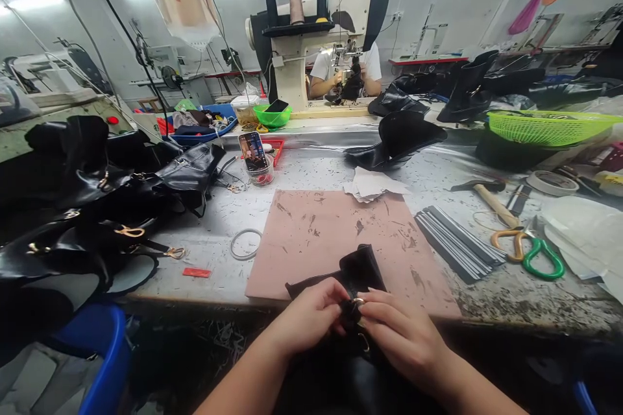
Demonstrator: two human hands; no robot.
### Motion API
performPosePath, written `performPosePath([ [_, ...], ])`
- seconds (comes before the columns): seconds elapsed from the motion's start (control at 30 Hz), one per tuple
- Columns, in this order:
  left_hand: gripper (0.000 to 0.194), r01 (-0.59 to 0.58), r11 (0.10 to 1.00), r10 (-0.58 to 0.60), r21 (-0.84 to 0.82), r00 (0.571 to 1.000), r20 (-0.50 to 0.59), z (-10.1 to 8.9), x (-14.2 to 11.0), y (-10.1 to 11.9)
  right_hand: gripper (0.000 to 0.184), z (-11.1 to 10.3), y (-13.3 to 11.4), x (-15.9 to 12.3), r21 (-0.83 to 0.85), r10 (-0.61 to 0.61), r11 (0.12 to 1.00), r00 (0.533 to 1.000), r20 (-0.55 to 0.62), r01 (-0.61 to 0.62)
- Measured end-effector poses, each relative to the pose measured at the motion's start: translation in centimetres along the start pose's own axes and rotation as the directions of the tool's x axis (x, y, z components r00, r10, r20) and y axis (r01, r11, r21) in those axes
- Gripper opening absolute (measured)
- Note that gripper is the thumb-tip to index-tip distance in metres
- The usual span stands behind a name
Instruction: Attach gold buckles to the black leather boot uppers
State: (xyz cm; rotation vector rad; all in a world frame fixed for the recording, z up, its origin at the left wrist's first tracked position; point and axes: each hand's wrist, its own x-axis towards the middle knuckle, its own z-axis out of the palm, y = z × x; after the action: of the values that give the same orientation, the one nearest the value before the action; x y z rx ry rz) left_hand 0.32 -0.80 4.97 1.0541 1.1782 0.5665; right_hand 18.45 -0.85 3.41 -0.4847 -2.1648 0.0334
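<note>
At the front edge of the bench, both hands work on a shiny black leather piece (364, 267) with gold-coloured metal fittings. Its upper part rests on the pink mat (311, 217); the rest hangs down towards my lap in shadow. My left hand (309, 316) is closed, thumb and fingers pinching a small black strap-like part. Just to its right, my right hand (406, 331) is closed around a gold-coloured ring (359, 301) on the same piece. The fingertips nearly meet, and the exact join between strap and ring is hidden.
Black leather pieces (189, 172) pile up at left above a blue tub (114, 350). Right of the mat lie dark strips (457, 243), scissors (542, 258) and a hammer (494, 202). A phone (253, 152) leans beyond. Behind, a person sits at a sewing machine (292, 68).
</note>
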Motion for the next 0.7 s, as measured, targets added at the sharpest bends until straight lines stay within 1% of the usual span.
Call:
performPosePath([
  [0.1, 0.011, -0.008, 0.993, 0.004, -0.121, 1.000, -0.030, 0.16, 0.10, 0.18, 0.017, 0.03, 0.09, -0.06, 0.008, 0.002, 1.000, 1.000, 0.016, -0.002],
  [0.2, 0.016, -0.040, 0.968, 0.023, -0.248, 0.997, -0.069, 0.16, 0.00, 0.43, 0.017, 0.04, 0.19, -0.03, 0.001, -0.002, 1.000, 1.000, 0.019, 0.002],
  [0.37, 0.019, -0.025, 0.947, -0.008, -0.319, 0.995, -0.103, 0.16, -0.18, 0.42, 0.018, 0.10, 0.27, 0.00, 0.002, 0.015, 1.000, 0.998, 0.067, -0.015],
  [0.47, 0.016, -0.013, 0.950, -0.034, -0.313, 0.989, -0.147, 0.36, -0.11, 0.36, 0.017, 0.13, 0.30, -0.14, 0.000, 0.019, 1.000, 0.997, 0.071, -0.019],
  [0.57, 0.017, -0.001, 0.963, -0.048, -0.268, 0.983, -0.176, 0.51, -0.10, 0.45, 0.017, 0.10, 0.30, -0.40, -0.011, 0.009, 1.000, 0.997, 0.074, -0.008],
  [0.63, 0.020, 0.016, 0.977, -0.053, -0.214, 0.984, -0.169, 0.52, -0.14, 0.49, 0.018, 0.06, 0.29, -0.56, -0.019, 0.014, 1.000, 0.997, 0.078, -0.013],
  [0.7, 0.020, -0.012, 0.993, -0.007, -0.119, 0.988, -0.155, 0.53, -0.13, 0.38, 0.019, 0.03, 0.27, -0.68, -0.027, 0.022, 0.999, 0.997, 0.079, -0.020],
])
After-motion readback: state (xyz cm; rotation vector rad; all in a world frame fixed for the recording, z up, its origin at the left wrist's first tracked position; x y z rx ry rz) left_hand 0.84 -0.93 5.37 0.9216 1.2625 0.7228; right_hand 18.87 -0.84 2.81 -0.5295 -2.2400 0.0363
